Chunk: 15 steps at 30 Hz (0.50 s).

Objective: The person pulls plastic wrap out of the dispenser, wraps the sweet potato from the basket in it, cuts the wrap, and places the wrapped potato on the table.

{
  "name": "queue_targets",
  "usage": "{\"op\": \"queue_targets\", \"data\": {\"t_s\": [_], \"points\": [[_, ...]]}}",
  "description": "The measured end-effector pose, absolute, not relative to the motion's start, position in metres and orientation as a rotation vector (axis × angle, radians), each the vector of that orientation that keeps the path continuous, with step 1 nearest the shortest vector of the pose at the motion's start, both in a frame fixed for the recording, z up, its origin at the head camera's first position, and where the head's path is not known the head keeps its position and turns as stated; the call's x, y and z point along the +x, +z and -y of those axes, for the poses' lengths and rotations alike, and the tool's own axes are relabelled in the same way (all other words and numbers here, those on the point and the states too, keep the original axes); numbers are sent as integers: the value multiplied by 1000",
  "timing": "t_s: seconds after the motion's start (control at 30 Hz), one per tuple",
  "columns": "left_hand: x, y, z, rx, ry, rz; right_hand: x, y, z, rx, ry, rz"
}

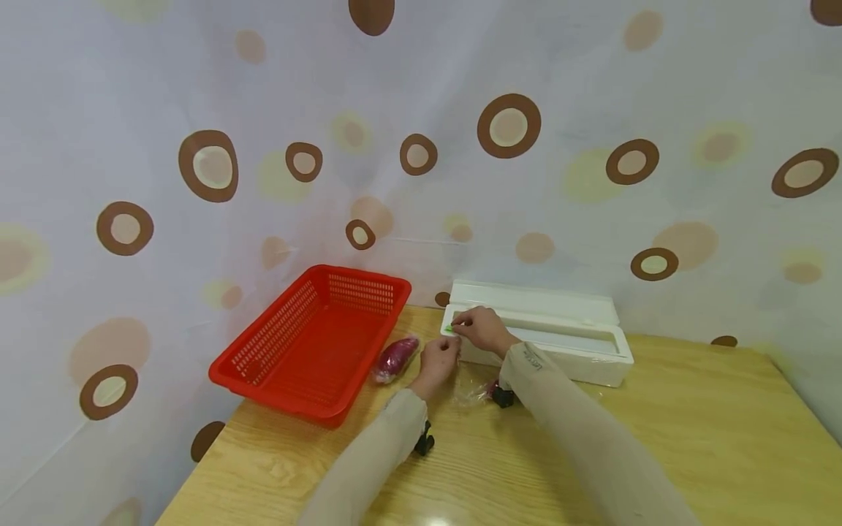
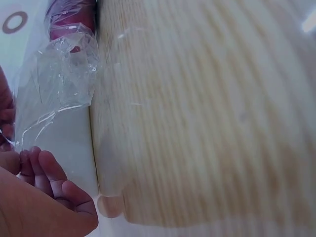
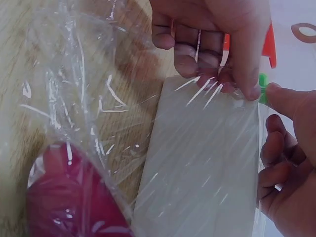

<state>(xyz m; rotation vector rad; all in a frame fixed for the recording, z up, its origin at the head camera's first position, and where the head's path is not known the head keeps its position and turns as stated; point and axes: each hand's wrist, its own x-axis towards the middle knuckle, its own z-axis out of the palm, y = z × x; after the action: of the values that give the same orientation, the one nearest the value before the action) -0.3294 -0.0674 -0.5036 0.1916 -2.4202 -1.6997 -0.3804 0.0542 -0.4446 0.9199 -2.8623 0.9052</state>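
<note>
A white cling film box lies lengthwise with its lid raised at the back. My right hand pinches a small green slider at the box's left end. Just below it, my left hand pinches the edge of the clear film, fingertips close to the slider in the right wrist view. The film stretches from the box's front over a purple-red elongated item on the table, mostly hidden by my right wrist in the head view. Another purple item, wrapped in film, lies left of my left hand.
A red plastic basket with slotted sides stands at the left of the wooden table. A wall covering with brown circles rises behind the table. Black wrist camera mounts sit below my forearms.
</note>
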Motion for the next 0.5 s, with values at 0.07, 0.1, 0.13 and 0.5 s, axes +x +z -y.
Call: {"op": "queue_targets", "data": {"t_s": [0.07,0.1,0.13,0.5], "points": [[-330,-503,67,203,-1705,2438,-381,-444,-56,954,925,2859],[-330,-503,67,208,-1711,2442,-382,-444,-56,978,930,2854],[-331,-503,66,216,-1717,2447,-383,-443,-57,999,942,2852],[-331,-500,70,264,-1721,2493,-397,-446,-67,1150,987,2815]]}}
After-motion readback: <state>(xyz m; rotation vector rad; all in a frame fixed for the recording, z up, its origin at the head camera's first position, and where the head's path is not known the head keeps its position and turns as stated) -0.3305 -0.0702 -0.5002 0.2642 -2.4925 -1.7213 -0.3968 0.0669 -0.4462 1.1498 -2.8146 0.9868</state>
